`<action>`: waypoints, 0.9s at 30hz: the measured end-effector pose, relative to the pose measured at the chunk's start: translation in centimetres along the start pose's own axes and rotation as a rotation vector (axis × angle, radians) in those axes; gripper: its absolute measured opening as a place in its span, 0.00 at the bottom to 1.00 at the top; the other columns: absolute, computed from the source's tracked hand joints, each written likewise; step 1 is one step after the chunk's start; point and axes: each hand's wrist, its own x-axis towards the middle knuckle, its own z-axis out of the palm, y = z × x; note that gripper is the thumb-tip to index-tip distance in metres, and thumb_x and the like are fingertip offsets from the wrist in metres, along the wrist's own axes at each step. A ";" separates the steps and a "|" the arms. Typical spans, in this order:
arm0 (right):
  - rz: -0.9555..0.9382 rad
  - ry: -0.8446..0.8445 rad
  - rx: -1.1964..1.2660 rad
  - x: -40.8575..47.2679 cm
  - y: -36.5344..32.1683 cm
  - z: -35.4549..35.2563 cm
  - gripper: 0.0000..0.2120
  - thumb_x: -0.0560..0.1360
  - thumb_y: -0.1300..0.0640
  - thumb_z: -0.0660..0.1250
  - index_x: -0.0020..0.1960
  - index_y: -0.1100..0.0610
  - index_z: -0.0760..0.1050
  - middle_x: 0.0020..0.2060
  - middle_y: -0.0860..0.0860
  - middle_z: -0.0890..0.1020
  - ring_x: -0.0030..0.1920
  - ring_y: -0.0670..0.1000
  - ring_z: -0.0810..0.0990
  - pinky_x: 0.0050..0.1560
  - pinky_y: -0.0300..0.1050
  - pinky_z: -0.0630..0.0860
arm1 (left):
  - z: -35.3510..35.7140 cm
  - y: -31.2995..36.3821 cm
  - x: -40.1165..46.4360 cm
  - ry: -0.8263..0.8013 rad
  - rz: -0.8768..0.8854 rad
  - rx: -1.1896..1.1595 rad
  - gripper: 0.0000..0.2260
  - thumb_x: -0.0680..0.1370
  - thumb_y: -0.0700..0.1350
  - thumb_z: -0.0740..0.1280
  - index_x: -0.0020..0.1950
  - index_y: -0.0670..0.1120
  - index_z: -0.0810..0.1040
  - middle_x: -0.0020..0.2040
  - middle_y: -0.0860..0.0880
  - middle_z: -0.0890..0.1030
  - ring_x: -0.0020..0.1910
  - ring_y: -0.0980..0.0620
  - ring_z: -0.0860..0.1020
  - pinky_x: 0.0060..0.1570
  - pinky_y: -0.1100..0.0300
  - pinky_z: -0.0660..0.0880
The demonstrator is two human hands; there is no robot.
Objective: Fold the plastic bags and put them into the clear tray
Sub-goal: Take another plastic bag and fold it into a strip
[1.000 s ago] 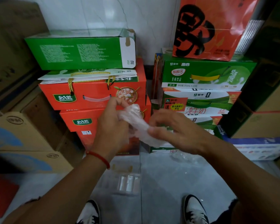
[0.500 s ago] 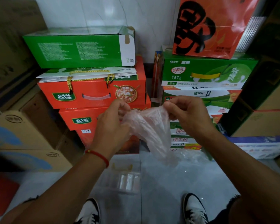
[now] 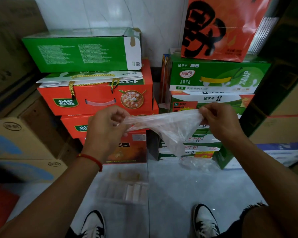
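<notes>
Now both hands (image 3: 107,129) (image 3: 218,121) pinch plastic bag (image 3: 169,127) taut.

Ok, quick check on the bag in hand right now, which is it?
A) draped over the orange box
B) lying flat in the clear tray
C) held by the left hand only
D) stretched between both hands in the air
D: the left hand and right hand each pinch one end of the plastic bag, pulled taut above the floor, while the clear tray sits below.

The tray (image 3: 124,189) lies on the floor (image 3: 187,194), seemingly before the stacked boxes (image 3: 100,100).
</notes>
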 end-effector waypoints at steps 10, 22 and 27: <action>0.055 -0.050 0.048 -0.2 1.1 -0.3 0.07 0.83 0.55 0.67 0.49 0.54 0.82 0.42 0.53 0.85 0.44 0.55 0.85 0.53 0.60 0.83 | -1.1 0.7 0.4 -0.125 -0.283 -0.582 0.12 0.72 0.31 0.71 0.52 0.43 0.84 0.44 0.48 0.79 0.44 0.51 0.81 0.44 0.63 0.81; 0.026 -0.045 0.133 -0.5 0.9 -0.4 0.05 0.84 0.58 0.66 0.54 0.56 0.81 0.45 0.54 0.84 0.47 0.58 0.84 0.53 0.58 0.84 | -0.5 0.5 0.5 -0.012 -0.341 -0.714 0.08 0.77 0.32 0.68 0.55 0.39 0.83 0.48 0.44 0.87 0.48 0.50 0.86 0.47 0.61 0.82; -0.002 -0.030 0.182 -0.6 0.8 -0.5 0.06 0.84 0.58 0.65 0.55 0.57 0.81 0.45 0.54 0.84 0.43 0.51 0.83 0.50 0.51 0.83 | -0.9 -0.4 0.8 0.185 -0.299 -0.559 0.09 0.77 0.33 0.71 0.56 0.39 0.83 0.45 0.44 0.87 0.44 0.51 0.86 0.44 0.64 0.82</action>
